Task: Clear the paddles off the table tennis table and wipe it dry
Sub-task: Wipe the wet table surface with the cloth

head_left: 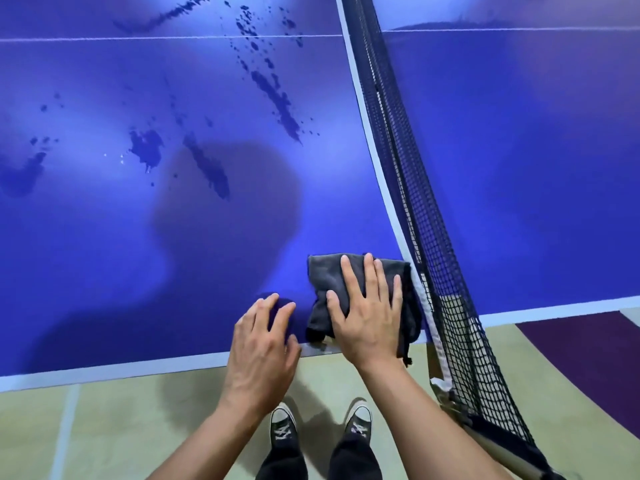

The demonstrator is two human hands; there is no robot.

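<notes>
A: What blocks the right hand (367, 317)?
B: The net (398, 161) stands just beside the cloth (322, 271); the left hand (263, 337) is near on the other side.
A: And ahead?
B: The table (104, 265) is flat there, with only water patches (277, 98).

The right hand (367, 320) is pressing flat, fingers (372, 275) spread, on a folded dark grey cloth (325, 275) lying at the near edge of the blue counter (104, 254), just beside the black net (415, 202). The left hand (263, 337) is sitting over the counter's edge just left of the cloth, fingers loosely bent. Dark wet patches (273, 95) are showing farther across the counter, well apart from the cloth. Two grey sneakers (284, 424) are standing on the floor below
</notes>
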